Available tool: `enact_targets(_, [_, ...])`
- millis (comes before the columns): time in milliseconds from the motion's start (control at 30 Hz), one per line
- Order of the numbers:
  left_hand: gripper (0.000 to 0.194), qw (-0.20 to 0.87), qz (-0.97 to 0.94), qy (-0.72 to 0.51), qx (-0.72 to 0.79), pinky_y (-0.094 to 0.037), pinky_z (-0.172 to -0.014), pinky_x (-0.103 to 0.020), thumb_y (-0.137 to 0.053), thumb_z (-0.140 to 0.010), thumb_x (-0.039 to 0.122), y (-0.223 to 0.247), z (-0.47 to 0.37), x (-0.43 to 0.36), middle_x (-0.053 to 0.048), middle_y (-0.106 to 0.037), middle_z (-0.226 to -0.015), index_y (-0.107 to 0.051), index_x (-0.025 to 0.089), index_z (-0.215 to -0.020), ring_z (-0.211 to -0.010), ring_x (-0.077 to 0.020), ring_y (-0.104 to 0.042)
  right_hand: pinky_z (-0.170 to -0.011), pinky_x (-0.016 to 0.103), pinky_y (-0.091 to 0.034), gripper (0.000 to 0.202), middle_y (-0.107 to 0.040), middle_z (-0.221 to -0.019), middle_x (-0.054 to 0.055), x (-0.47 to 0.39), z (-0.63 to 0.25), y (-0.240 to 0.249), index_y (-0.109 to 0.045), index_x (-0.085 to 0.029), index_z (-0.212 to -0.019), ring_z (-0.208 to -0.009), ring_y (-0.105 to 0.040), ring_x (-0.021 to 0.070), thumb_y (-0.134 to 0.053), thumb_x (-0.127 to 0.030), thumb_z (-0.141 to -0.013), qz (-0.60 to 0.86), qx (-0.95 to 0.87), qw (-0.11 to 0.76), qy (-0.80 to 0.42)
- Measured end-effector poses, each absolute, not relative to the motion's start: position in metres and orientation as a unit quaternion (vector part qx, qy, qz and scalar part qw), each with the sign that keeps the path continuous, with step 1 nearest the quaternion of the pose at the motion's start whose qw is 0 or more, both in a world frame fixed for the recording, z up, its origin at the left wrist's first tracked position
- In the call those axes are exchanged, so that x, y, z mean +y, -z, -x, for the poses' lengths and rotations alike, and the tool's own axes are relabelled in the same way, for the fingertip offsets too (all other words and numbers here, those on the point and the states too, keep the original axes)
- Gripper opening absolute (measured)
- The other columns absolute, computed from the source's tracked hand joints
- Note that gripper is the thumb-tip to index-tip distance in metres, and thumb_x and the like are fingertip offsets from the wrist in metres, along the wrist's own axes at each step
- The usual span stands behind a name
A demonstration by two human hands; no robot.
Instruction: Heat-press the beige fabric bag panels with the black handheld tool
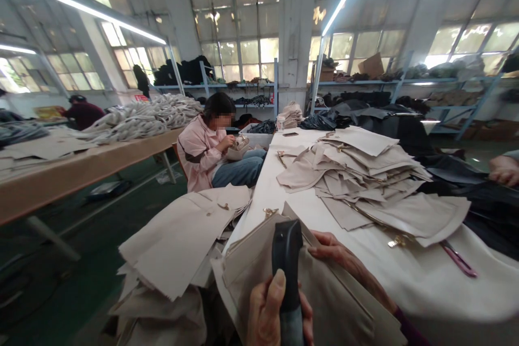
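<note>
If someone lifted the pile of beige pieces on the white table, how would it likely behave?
The pile would probably slide apart, since its layers lie unevenly fanned. Each piece may flex without going limp, as several edges curve yet jut out. The gold-coloured hardware at the near edge could snag.

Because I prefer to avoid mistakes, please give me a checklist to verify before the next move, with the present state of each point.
1. Tool gripped: ok, the left hand wraps around the black tool.
2. Workpiece touched by the other hand: ok, the right hand is at the beige piece.
3. Tool head touching the beige piece: cannot tell from this angle.
4. Pink-handled implement away from both hands: ok, it lies by the pile on the white table.
5. Pile neatly squared: not ok, its edges are uneven.
</note>
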State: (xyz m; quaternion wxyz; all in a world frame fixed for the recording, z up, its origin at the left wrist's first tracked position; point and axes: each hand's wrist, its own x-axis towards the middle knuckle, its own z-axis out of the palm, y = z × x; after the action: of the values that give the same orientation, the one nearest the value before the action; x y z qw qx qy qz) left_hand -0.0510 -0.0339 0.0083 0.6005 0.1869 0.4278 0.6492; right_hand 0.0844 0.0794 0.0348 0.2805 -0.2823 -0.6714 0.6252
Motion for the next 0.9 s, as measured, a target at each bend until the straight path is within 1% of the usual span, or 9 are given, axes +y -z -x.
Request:
enact_targets(100, [0.055, 0.621, -0.189, -0.64, 0.412, -0.042, -0.032, -0.025, -0.056, -0.069, 0.067, -0.006, 0.052, -0.035, -0.003, -0.058, -0.045, -0.059, 0.013, -0.068, -0.031, -0.0137, -0.05, -0.077, 0.033, -0.05, 0.043, -0.069, -0.102, 0.004, 0.079, -0.086, -0.027, -0.065, -0.022, -0.116, -0.091, -0.064, 0.0242, -0.055, -0.025, -0.074, 0.272, -0.622, 0.256, -0.688])
enact_targets(200, [0.053, 0.617, -0.208, -0.644, 0.4, -0.042, -0.032, -0.024, -0.058, -0.069, 0.065, -0.004, 0.057, -0.036, -0.003, -0.059, -0.047, -0.059, 0.012, -0.07, -0.031, -0.0132, -0.051, -0.078, 0.033, -0.05, 0.039, -0.07, -0.097, 0.003, 0.082, -0.088, -0.022, -0.067, -0.025, -0.112, -0.09, -0.064, 0.0246, -0.055, -0.026, -0.075, 0.286, -0.609, 0.248, -0.697])
enact_targets(300, [0.051, 0.622, -0.229, -0.629, 0.407, -0.039, -0.031, -0.022, -0.057, -0.071, 0.064, 0.0, 0.062, -0.039, -0.004, -0.06, -0.048, -0.057, 0.013, -0.07, -0.031, -0.0134, -0.051, -0.08, 0.035, -0.049, 0.037, -0.07, -0.103, 0.003, 0.082, -0.089, -0.023, -0.069, -0.026, -0.108, -0.094, -0.063, 0.0261, -0.054, -0.024, -0.074, 0.301, -0.611, 0.264, -0.683])
enact_targets(367, [0.05, 0.629, -0.238, -0.617, 0.408, -0.038, -0.031, -0.022, -0.055, -0.074, 0.063, 0.001, 0.065, -0.04, -0.004, -0.061, -0.047, -0.057, 0.013, -0.07, -0.031, -0.0135, -0.052, -0.08, 0.035, -0.049, 0.039, -0.07, -0.103, 0.003, 0.081, -0.09, -0.026, -0.069, -0.025, -0.107, -0.095, -0.063, 0.0262, -0.054, -0.022, -0.072, 0.298, -0.611, 0.26, -0.686])
enact_targets(467, [0.048, 0.613, -0.25, -0.631, 0.404, -0.04, -0.031, -0.022, -0.055, -0.076, 0.06, -0.002, 0.07, -0.039, -0.003, -0.06, -0.046, -0.057, 0.013, -0.07, -0.031, -0.0123, -0.051, -0.077, 0.031, -0.048, 0.037, -0.071, -0.094, 0.003, 0.078, -0.091, -0.029, -0.07, -0.021, -0.106, -0.09, -0.064, 0.0244, -0.056, -0.02, -0.072, 0.292, -0.605, 0.229, -0.705])
enact_targets(567, [0.047, 0.598, -0.259, -0.642, 0.405, -0.041, -0.032, -0.021, -0.057, -0.075, 0.059, -0.004, 0.069, -0.037, -0.002, -0.061, -0.048, -0.057, 0.013, -0.071, -0.031, -0.0109, -0.051, -0.073, 0.027, -0.047, 0.033, -0.07, -0.089, 0.002, 0.079, -0.089, -0.031, -0.07, -0.021, -0.104, -0.085, -0.064, 0.0221, -0.058, -0.021, -0.073, 0.286, -0.594, 0.231, -0.715])
enact_targets(733, [0.052, 0.623, -0.236, -0.617, 0.418, -0.036, -0.032, -0.018, -0.059, -0.07, 0.064, 0.004, 0.062, -0.044, -0.005, -0.061, -0.044, -0.059, 0.012, -0.071, -0.033, -0.0117, -0.053, -0.071, 0.029, -0.047, 0.035, -0.07, -0.083, 0.003, 0.084, -0.079, -0.027, -0.071, -0.018, -0.102, -0.077, -0.064, 0.0223, -0.06, -0.026, -0.07, 0.225, -0.581, 0.215, -0.752])
enact_targets(800, [0.052, 0.622, -0.236, -0.615, 0.423, -0.037, -0.033, -0.019, -0.059, -0.071, 0.064, 0.006, 0.065, -0.045, -0.005, -0.061, -0.045, -0.059, 0.012, -0.07, -0.033, -0.0115, -0.053, -0.07, 0.028, -0.046, 0.036, -0.07, -0.085, 0.003, 0.085, -0.079, -0.024, -0.07, -0.017, -0.104, -0.078, -0.063, 0.0217, -0.06, -0.025, -0.07, 0.232, -0.572, 0.226, -0.754])
enact_targets(900, [0.048, 0.614, -0.255, -0.614, 0.425, -0.039, -0.032, -0.019, -0.058, -0.074, 0.061, 0.006, 0.072, -0.043, -0.002, -0.06, -0.047, -0.057, 0.013, -0.069, -0.031, -0.0102, -0.051, -0.065, 0.025, -0.045, 0.039, -0.07, -0.088, 0.003, 0.086, -0.082, -0.021, -0.068, -0.014, -0.109, -0.075, -0.062, 0.0201, -0.06, -0.025, -0.072, 0.243, -0.586, 0.221, -0.741])
